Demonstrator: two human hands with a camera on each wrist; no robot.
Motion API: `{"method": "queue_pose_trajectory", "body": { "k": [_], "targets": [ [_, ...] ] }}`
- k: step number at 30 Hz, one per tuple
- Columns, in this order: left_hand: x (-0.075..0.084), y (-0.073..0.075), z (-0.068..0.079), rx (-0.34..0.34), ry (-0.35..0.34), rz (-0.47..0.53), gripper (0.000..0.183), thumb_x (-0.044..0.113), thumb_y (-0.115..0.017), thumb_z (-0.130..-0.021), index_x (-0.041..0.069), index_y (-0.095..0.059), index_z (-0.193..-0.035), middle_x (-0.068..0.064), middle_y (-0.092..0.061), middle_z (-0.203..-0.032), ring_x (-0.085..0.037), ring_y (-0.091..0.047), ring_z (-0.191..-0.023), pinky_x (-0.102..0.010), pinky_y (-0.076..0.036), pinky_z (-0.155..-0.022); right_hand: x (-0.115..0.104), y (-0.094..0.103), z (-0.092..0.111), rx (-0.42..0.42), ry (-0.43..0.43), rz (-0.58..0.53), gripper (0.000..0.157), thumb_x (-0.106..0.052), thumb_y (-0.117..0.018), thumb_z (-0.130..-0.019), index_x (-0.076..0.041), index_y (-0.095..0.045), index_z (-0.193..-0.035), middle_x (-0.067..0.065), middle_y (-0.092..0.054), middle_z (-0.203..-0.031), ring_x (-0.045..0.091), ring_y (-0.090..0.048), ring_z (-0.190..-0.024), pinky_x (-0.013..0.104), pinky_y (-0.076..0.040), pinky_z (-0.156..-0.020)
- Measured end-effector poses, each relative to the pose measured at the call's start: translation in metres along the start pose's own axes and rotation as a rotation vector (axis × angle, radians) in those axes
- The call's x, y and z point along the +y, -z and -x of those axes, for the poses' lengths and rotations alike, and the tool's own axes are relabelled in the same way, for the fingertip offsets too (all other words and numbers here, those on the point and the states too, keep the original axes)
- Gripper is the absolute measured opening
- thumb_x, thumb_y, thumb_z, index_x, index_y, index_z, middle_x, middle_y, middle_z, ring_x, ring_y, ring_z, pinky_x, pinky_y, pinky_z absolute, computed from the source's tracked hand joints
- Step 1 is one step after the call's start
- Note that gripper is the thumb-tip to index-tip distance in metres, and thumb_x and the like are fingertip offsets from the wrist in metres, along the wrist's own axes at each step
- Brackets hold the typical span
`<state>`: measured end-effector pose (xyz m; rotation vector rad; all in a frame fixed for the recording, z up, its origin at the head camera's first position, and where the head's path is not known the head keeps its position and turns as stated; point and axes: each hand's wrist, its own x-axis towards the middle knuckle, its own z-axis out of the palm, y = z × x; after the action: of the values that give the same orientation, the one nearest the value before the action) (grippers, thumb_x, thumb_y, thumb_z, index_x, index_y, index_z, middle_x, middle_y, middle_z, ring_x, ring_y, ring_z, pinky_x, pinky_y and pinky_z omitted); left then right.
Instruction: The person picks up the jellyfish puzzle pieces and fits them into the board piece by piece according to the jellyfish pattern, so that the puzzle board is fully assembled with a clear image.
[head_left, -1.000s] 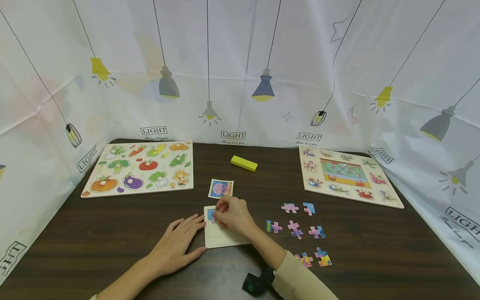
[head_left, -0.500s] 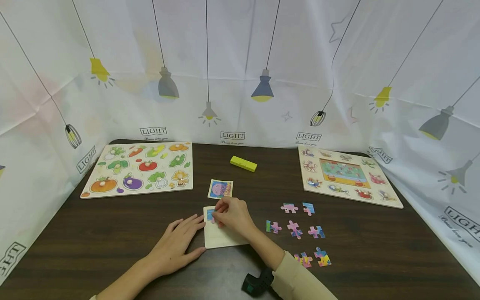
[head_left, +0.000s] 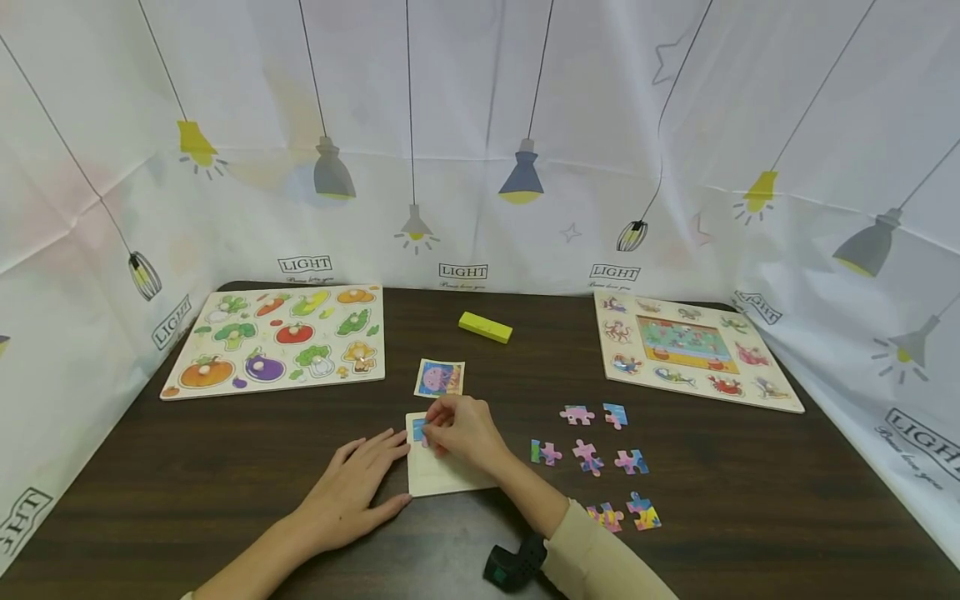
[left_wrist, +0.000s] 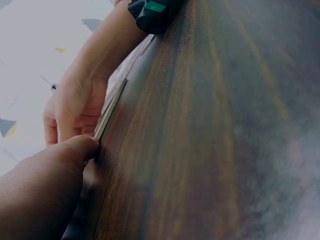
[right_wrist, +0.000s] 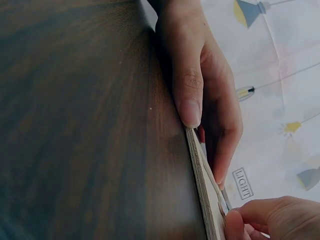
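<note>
A pale wooden puzzle tray (head_left: 438, 478) lies flat at the table's middle. In its upper left corner is a blue and pink jigsaw piece (head_left: 417, 428), pinched between thumb and finger of my right hand (head_left: 468, 433), which hides part of it. My left hand (head_left: 351, 483) lies spread with straight fingers against the tray's left side, thumb at the near corner. In the right wrist view, the thumb of the left hand (right_wrist: 200, 80) touches the tray's edge (right_wrist: 200, 185). Right of the tray lie several loose jigsaw pieces (head_left: 588, 457).
A small picture card (head_left: 440, 378) lies just behind the tray, with a yellow block (head_left: 485, 327) farther back. A vegetable peg board (head_left: 272, 342) stands back left, a sea-animal board (head_left: 697, 350) back right. A printed white curtain (head_left: 465, 100) surrounds the table (head_left: 225, 483).
The head view has shifted slightly. Both hands keep their places at the tray, and the right hand still pinches the jigsaw piece.
</note>
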<state>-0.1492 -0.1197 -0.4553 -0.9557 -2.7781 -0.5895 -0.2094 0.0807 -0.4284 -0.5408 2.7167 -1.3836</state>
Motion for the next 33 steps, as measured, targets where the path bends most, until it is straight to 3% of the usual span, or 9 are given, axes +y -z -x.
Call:
{"method": "queue_pose_trajectory", "body": {
  "k": [14, 24, 33],
  "targets": [
    [0.001, -0.002, 0.002, -0.002, 0.011, -0.001, 0.062, 0.054, -0.051, -0.087, 0.015, -0.045, -0.135, 0.002, -0.036, -0.144, -0.015, -0.027, -0.133, -0.046, -0.021, -0.103, -0.011, 0.027, 0.004, 0.002, 0.141, 0.150, 0.004, -0.011, -0.069, -0.079, -0.012, -0.066, -0.079, -0.005, -0.063, -0.072, 0.006, -0.053, -0.061, 0.021, -0.043, -0.052],
    [0.001, -0.003, 0.002, 0.015, 0.008, 0.006, 0.063, 0.053, -0.052, -0.087, 0.015, -0.043, -0.136, 0.002, -0.036, -0.144, -0.015, -0.028, -0.133, -0.046, -0.021, -0.103, -0.006, 0.067, 0.014, 0.035, 0.174, 0.247, 0.004, -0.008, -0.065, -0.083, -0.007, -0.067, -0.087, -0.006, -0.057, -0.070, 0.010, -0.048, -0.061, 0.021, -0.044, -0.054],
    [0.002, -0.001, 0.001, 0.009, -0.003, 0.008, 0.063, 0.053, -0.051, -0.087, 0.015, -0.042, -0.137, 0.002, -0.035, -0.144, -0.016, -0.027, -0.133, -0.046, -0.021, -0.103, 0.010, 0.104, 0.029, 0.081, 0.185, 0.304, 0.008, -0.009, -0.064, -0.084, -0.008, -0.067, -0.091, -0.005, -0.061, -0.078, 0.009, -0.051, -0.066, 0.024, -0.046, -0.061]
  ]
}}
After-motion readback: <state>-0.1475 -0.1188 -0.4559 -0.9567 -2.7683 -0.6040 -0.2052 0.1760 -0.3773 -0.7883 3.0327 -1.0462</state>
